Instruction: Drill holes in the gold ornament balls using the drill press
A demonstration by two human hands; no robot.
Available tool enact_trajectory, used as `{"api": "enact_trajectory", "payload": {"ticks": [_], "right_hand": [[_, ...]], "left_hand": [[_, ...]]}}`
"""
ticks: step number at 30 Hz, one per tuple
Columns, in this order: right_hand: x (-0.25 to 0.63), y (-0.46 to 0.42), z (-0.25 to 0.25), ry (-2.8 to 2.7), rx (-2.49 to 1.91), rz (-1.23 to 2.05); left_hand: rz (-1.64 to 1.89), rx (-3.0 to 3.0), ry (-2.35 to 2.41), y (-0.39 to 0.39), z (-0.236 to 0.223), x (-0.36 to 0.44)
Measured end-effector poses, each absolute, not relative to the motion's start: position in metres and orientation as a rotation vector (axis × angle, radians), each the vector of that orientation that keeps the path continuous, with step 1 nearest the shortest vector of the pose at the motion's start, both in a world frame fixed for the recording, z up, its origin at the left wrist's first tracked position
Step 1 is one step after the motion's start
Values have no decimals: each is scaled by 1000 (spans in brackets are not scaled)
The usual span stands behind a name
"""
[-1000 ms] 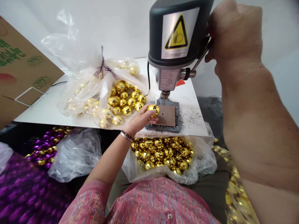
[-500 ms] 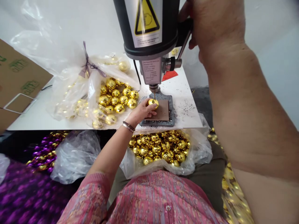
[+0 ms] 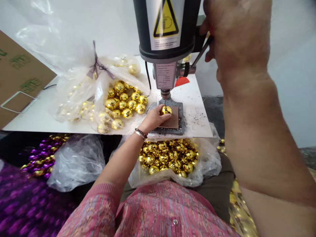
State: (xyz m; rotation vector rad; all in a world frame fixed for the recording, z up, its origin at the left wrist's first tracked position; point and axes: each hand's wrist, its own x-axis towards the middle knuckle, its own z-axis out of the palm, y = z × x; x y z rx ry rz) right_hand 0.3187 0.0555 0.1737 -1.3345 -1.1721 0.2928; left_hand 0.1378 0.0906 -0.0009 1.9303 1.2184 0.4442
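Note:
My left hand [image 3: 155, 118] is closed on a shiny gold faceted ball [image 3: 167, 110], its thumb along the near side. The ball rests over a brown board [image 3: 173, 122] on the grey base [image 3: 181, 115] of a small drill press [image 3: 167, 55]. Directly above, the thin drill bit [image 3: 165, 101] meets or nearly meets the ball's top; contact is unclear. High on the right, my right hand [image 3: 238, 36] is wrapped round the press's lever [image 3: 202, 51], and most of its fingers are hidden.
A clear plastic bag [image 3: 81, 89] of gold balls lies left of the press. More gold balls [image 3: 170, 156] fill an open bag at the table's front edge. Dark shavings [image 3: 197, 115] litter the white table [image 3: 203, 130]. A cardboard box [image 3: 24, 75] stands far left, with purple beads [image 3: 43, 151] below.
My left hand has moved the ball slightly right on the board, and its grip has shifted. The lever looks tilted a little lower, with my right hand still on it. The view has shifted slightly.

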Motion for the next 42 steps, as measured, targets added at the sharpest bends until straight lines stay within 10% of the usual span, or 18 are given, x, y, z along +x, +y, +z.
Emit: {"api": "enact_trajectory", "payload": {"ticks": [42], "right_hand": [[297, 27, 29, -1128, -1237, -342]], "left_hand": [[507, 1919, 1227, 83, -1, 141]]}}
